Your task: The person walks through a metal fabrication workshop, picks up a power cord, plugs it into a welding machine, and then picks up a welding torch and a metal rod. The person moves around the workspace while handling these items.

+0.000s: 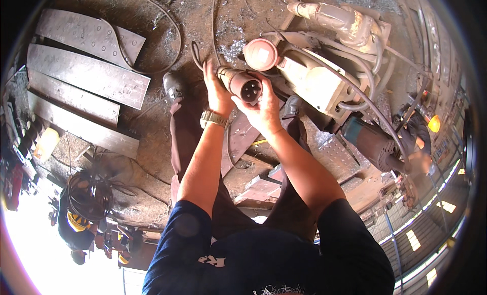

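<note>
Lying between left hand (218, 93) and right hand (261, 110), connector (238, 82)

From afar, I see my left forearm (203, 160) and right forearm (304, 170) stretch from near to far, converging. My left hand (219, 95) has its fingers extended toward the far side; just right of it, my right hand (262, 108) curls inward.
</note>
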Tool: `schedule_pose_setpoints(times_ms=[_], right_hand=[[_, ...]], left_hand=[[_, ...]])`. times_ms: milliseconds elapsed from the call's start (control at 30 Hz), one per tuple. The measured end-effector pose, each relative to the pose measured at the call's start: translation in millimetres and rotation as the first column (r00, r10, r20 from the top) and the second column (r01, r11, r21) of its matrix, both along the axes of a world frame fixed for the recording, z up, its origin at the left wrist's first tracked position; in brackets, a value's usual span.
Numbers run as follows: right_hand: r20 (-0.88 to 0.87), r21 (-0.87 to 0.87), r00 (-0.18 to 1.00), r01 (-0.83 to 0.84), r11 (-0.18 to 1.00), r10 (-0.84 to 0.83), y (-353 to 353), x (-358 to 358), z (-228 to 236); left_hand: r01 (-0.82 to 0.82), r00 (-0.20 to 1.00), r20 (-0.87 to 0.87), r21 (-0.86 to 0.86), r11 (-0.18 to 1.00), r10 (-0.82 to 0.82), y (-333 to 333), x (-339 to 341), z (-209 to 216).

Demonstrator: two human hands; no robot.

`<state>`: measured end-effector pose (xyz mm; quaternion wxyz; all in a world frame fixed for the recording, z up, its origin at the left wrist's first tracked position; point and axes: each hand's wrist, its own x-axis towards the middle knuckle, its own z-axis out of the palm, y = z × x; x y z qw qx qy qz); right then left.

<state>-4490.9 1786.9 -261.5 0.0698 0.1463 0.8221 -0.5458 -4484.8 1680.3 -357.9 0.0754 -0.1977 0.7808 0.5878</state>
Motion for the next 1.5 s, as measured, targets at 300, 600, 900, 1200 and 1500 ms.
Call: schedule_pose_setpoints(times_ms=[300, 600, 900, 1200, 1500], right_hand=[[0.034, 0.125, 0.997, -0.078, 0.989, 0.074, 27.2, 0.7, -36.7], [0.636, -0.174, 0.725, -0.2, 0.964, 0.265, 64.0, 61.9, 72.1], [0.599, 0.224, 0.798, -0.077, 0.972, -0.075, 177.5, 153.5, 117.5], [0.563, 0.164, 0.816, 0.047, 0.985, -0.133, 191.6, 161.0, 106.7], [0.573, 0.197, 0.795, 0.102, 0.975, -0.199, 181.5, 144.2, 117.4]], left_hand=[[-0.749, 0.595, 0.789, 0.613, 0.25, -0.152, 21.5, -44.6, -5.3], [-0.669, 0.734, 0.671, 0.741, 0.059, -0.105, 60.3, -65.1, -68.5], [-0.391, 0.918, 0.365, 0.897, -0.204, -0.155, 79.5, -88.0, -28.8], [-0.761, 0.616, 0.78, 0.625, 0.173, -0.107, 71.9, -126.9, -6.5], [-0.647, 0.762, 0.647, 0.762, -0.017, -0.021, 90.1, -79.0, -72.0]])
